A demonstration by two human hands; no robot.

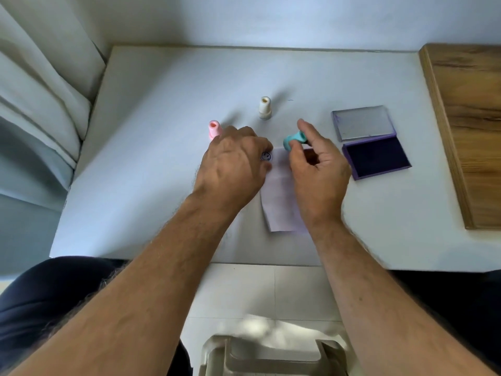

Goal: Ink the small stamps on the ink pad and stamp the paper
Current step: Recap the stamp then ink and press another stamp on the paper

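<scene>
A small white paper lies on the white table, with one round blue smiley print near its top left corner. My left hand rests flat on the paper's left part, fingers pressing it down. My right hand holds a teal stamp tilted on its side just above the paper's top edge. A pink stamp stands upright behind my left hand. Farther back, a cream stamp also stands upright. The open purple ink pad lies to the right.
The ink pad's clear lid lies open behind the pad. A wooden board covers the table's right side. Curtains hang at the left. A plastic stool stands below the table's near edge.
</scene>
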